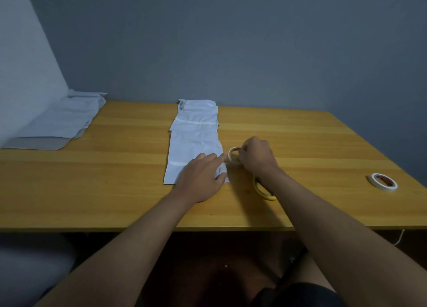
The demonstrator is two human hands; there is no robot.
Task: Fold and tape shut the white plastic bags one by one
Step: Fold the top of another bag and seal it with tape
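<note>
No writing can be read anywhere; a small gray mark on the bag (195,149) near the left hand (200,176) is too blurry. The bag is white, thin and crinkly, folded into a long strip. It lies flat in the middle of the smooth wooden table (92,191). The left hand rests on the bag's near right corner with straight fingers pressing down. The right hand (257,156) grips a small round roll of tape (234,155) just beside the bag's right edge. A yellow ring (263,190) lies partly under the right arm. Another white tape roll with a red middle (383,181) sits near the table's right edge. A pile of more white bags (57,122) lies at the far left corner.
</note>
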